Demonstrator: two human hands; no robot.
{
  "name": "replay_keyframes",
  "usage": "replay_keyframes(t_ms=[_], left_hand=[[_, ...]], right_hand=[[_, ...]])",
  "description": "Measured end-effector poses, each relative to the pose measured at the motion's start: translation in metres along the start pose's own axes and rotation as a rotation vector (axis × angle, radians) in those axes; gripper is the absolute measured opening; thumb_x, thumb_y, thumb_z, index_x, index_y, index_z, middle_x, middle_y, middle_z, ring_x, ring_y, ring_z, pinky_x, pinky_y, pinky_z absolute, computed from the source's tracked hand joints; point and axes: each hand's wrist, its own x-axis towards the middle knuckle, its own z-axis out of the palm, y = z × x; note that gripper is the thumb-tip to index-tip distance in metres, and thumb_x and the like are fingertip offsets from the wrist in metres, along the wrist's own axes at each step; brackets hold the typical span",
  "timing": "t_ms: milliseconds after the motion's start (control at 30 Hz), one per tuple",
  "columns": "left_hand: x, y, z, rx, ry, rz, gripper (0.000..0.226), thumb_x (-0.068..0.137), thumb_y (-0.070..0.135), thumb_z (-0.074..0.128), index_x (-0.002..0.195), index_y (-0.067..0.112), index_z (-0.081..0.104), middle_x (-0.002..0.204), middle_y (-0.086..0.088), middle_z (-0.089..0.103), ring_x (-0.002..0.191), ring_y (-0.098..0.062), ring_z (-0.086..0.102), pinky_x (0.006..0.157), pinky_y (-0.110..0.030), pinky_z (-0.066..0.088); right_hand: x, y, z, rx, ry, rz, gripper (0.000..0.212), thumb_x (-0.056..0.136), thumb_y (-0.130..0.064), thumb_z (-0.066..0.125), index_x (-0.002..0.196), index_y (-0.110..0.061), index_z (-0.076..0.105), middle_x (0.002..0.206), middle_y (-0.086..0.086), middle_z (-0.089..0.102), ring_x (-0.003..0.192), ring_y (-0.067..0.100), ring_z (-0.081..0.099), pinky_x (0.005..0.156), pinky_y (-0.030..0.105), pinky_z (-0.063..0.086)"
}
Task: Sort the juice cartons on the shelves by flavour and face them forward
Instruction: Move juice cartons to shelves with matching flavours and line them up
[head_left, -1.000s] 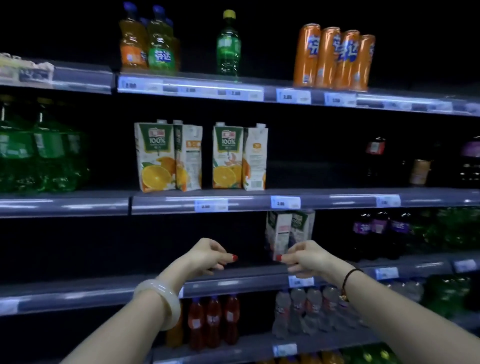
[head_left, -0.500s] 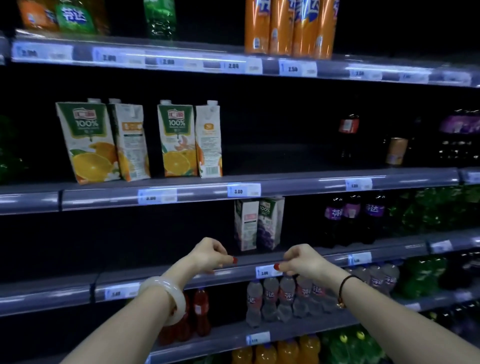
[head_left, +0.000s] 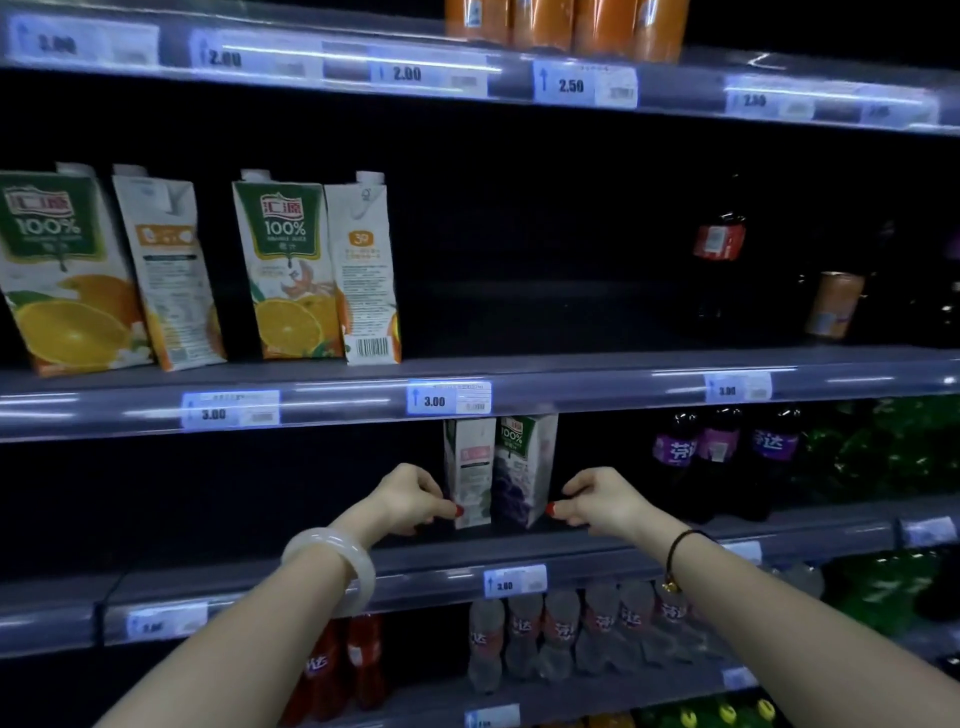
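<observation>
Right, I read this as the opening of work on the lower pair: two cartons standing side by side, touching, between my hands. The grape carton (head_left: 522, 467), nearer my right hand (head_left: 597, 499), shows its green front panel and purple fruit, though it sits turned a little so that one side panel shows too. The side-on carton (head_left: 467, 467), nearer my left hand (head_left: 413, 499), shows only a pale panel with small print, so I cannot tell its flavour from here. Both stand on the shelf (head_left: 415, 571) just beyond my knuckles.

Both hands have the fingers curled in, thumb against forefinger, closed on nothing that I can see. The left thumb tip lies at the low left edge of the side-on carton, and the right fingertip at the low right corner of the grape carton. Whether either tip touches the card I cannot tell. Both forearms reach forward and slightly inward toward the pair.

As I judge it, the next move calls for uncurling the fingers, taking the side-on carton by its sides and twisting it until its front looks out. On the shelf above my left hand stand four orange cartons (head_left: 285, 270), two of them side-on, which will want the same turn.
</observation>
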Motion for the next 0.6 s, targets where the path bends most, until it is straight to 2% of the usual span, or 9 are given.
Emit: replay_keyframes(t_ms=[133,267,367,500,533,600], left_hand=[[0.021,0.000,0.006,0.018,0.029,-0.033,0.035,0.073,0.024,0.080,0.097,0.012,0.058,0.091,-0.008,0.065,0.075,-0.016,0.061,0.066,-0.031,0.050],[0.041,-0.003,0.017,0.014,0.073,-0.066,0.048,0.072,0.025,0.080,0.111,0.008,0.057,0.095,-0.009,0.067,0.080,-0.017,0.063,0.067,-0.032,0.052],[0.056,-0.008,0.026,-0.004,0.103,-0.075,0.056,0.072,0.026,0.080,0.119,0.010,0.054,0.101,-0.010,0.066,0.085,-0.018,0.062,0.067,-0.030,0.053],[0.075,-0.018,0.039,-0.046,0.150,-0.086,0.069,0.072,0.026,0.081,0.130,0.010,0.048,0.117,-0.010,0.060,0.099,-0.020,0.058,0.061,-0.024,0.050],[0.080,-0.021,0.042,-0.064,0.176,-0.084,0.072,0.071,0.025,0.082,0.132,0.009,0.047,0.119,-0.010,0.059,0.100,-0.020,0.058,0.062,-0.024,0.049],[0.090,-0.028,0.047,-0.105,0.231,-0.074,0.078,0.067,0.021,0.085,0.133,0.007,0.046,0.121,-0.011,0.060,0.102,-0.021,0.058,0.070,-0.024,0.048]], right_hand=[[0.024,0.007,-0.001,-0.011,-0.041,-0.013,0.039,0.073,-0.019,0.080,0.102,-0.007,0.058,0.079,0.003,0.062,0.067,0.013,0.059,0.041,0.015,0.040],[0.051,0.015,-0.003,-0.020,-0.071,-0.012,0.043,0.074,-0.023,0.079,0.107,-0.008,0.057,0.081,0.004,0.063,0.072,0.014,0.060,0.050,0.020,0.045],[0.069,0.020,0.000,0.004,-0.090,-0.015,0.055,0.073,-0.025,0.080,0.116,-0.006,0.053,0.088,0.006,0.063,0.080,0.015,0.059,0.052,0.020,0.044],[0.089,0.030,0.012,0.021,-0.094,-0.059,0.071,0.073,-0.025,0.080,0.130,-0.003,0.045,0.091,-0.003,0.056,0.081,0.011,0.055,0.050,0.015,0.040],[0.094,0.033,0.016,0.026,-0.092,-0.073,0.073,0.073,-0.024,0.081,0.132,-0.003,0.044,0.094,-0.003,0.057,0.082,0.011,0.055,0.052,0.014,0.042],[0.104,0.037,0.023,0.050,-0.083,-0.102,0.073,0.071,-0.022,0.082,0.131,-0.005,0.044,0.105,-0.001,0.063,0.088,0.014,0.060,0.069,0.016,0.050]])
